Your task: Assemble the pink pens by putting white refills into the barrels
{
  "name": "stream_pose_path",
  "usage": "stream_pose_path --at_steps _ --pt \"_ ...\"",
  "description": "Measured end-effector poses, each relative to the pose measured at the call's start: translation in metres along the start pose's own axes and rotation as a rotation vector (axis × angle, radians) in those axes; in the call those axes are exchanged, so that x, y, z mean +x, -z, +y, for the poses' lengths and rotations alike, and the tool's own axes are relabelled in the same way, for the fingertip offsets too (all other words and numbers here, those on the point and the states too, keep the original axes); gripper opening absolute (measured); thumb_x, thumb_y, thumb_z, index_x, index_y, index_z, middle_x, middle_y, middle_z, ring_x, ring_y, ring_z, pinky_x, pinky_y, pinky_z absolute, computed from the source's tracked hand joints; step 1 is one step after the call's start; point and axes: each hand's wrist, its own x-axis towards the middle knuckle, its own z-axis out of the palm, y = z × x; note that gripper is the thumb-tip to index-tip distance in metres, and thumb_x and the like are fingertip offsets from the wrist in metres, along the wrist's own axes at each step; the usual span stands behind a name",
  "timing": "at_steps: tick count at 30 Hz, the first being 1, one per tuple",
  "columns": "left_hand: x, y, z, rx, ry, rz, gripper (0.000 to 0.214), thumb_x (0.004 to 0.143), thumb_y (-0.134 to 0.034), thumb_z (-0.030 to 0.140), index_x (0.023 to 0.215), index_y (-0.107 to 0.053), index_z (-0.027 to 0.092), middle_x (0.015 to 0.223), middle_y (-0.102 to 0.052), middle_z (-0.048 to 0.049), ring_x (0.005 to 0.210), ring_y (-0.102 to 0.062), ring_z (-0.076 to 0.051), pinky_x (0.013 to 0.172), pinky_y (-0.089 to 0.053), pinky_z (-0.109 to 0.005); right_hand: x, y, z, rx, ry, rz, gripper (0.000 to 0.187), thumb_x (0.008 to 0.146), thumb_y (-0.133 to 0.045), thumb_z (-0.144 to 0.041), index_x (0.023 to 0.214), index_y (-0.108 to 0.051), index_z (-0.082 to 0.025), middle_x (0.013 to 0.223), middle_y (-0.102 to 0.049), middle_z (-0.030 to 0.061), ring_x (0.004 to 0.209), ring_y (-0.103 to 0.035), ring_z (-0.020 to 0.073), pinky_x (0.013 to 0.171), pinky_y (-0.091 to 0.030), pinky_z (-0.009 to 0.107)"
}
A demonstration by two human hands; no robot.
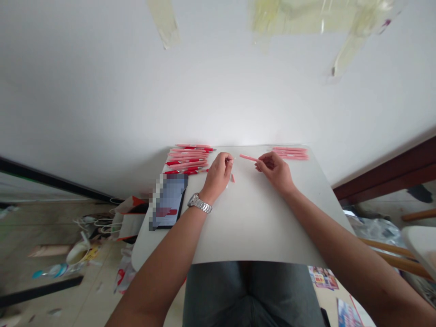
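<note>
Over the white table, my left hand [218,175] pinches a small pale piece [234,158] between thumb and fingertips; its kind is too small to tell. A silver watch sits on that wrist. My right hand [275,171] grips one end of a slim pink pen [248,157], whose other end points left toward my left hand, a small gap apart. Close to the left hand, a short pinkish-red piece [233,178] lies on the table. Left of that hand is a pile of red and pink pens [189,156]. Behind the right hand lies a row of pink pens [291,153].
A tablet or phone with a blurred screen [169,202] lies at the left of the white table [248,227]. The wall [218,81] stands at the table's far edge. Bags, a cup and a bottle [56,271] are on the floor at left. A stool [420,247] stands right.
</note>
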Motion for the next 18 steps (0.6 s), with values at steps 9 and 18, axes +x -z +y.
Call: stream_pose_path --at_steps 9,18 --pt "-0.0009 -0.0069 0.0009 -0.102 0.051 0.101 0.012 0.108 -0.05 0.035 0.106 -0.054 0.024 0.097 -0.063 -0.0023 0.082 -0.06 -0.016 0.077 -0.048 -0.029 -0.0012 0.0011 0.0028 0.005 0.042 -0.081 0.039 0.088 -0.077 -0.056 0.108 -0.066 -0.023 0.092 -0.076 0.0051 0.086 -0.077 0.0211 0.084 -0.064 0.038" --pt "0.0034 -0.0065 -0.0016 -0.158 0.031 0.225 0.014 0.106 -0.053 0.035 0.105 -0.059 0.022 0.1 -0.068 -0.0047 0.094 -0.064 -0.018 0.087 -0.051 -0.032 -0.0016 0.0019 -0.0009 -0.092 0.028 -0.09 0.034 0.091 -0.073 -0.052 0.108 -0.073 -0.023 0.092 -0.079 0.0057 0.089 -0.078 0.0228 0.086 -0.062 0.039"
